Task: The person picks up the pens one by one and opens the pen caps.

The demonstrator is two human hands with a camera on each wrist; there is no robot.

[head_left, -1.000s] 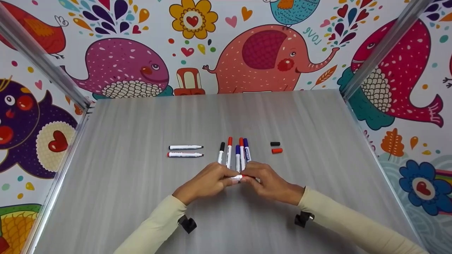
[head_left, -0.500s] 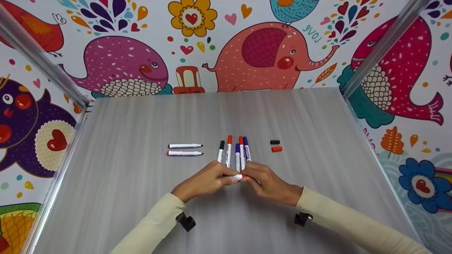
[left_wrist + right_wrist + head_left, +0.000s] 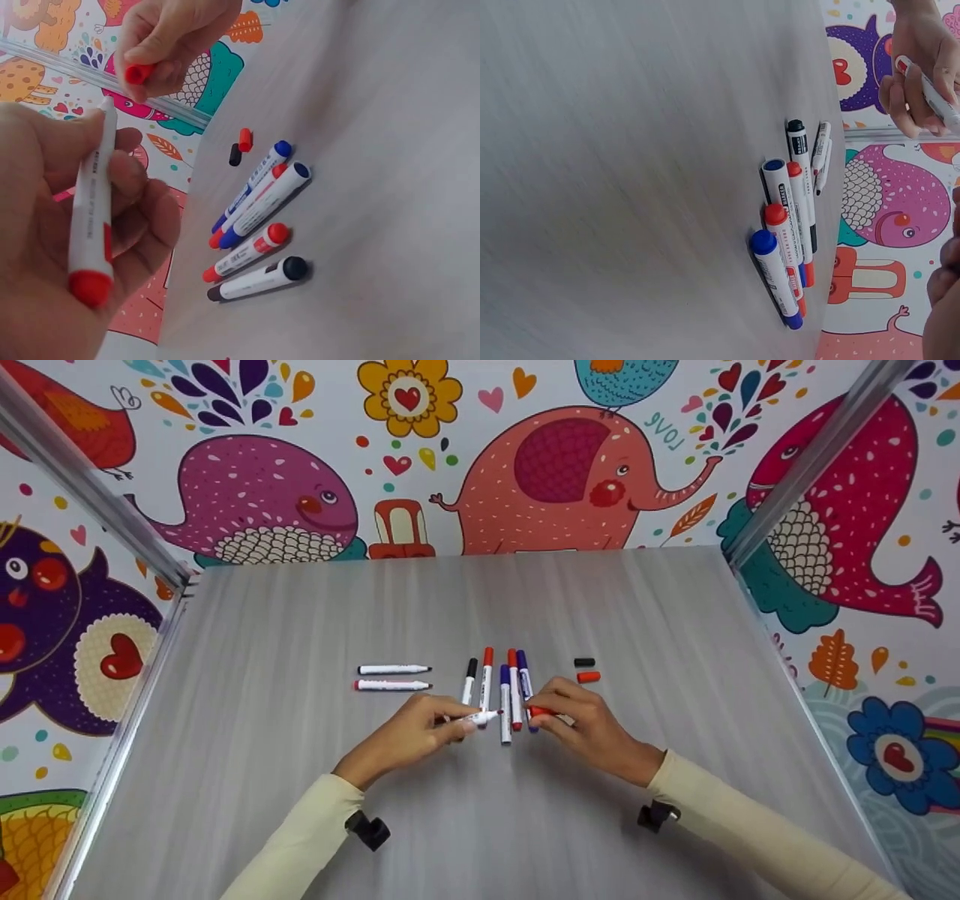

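My left hand [image 3: 420, 729] holds an uncapped marker [image 3: 91, 210] between thumb and fingers; its barrel is white, with a red end plug. The bare tip points right in the head view. My right hand [image 3: 592, 727] pinches a red cap [image 3: 538, 710], apart from the marker. Beneath and between the hands lies a row of capped markers: a black one [image 3: 470, 679], a red one [image 3: 487, 671], a blue one [image 3: 505, 697], another red one [image 3: 514, 682] and another blue one [image 3: 523, 671].
Two uncapped markers lie to the left, one with a black end [image 3: 394, 669], the other with a red end [image 3: 391, 685]. A loose black cap [image 3: 584, 662] and a loose red cap [image 3: 589, 677] sit on the right of the grey table [image 3: 300, 615]. Patterned walls [image 3: 450, 510] border it.
The hands were together on the marker and have moved apart. The red cap has come off into my right hand, baring the tip. The markers on the table have stayed put.
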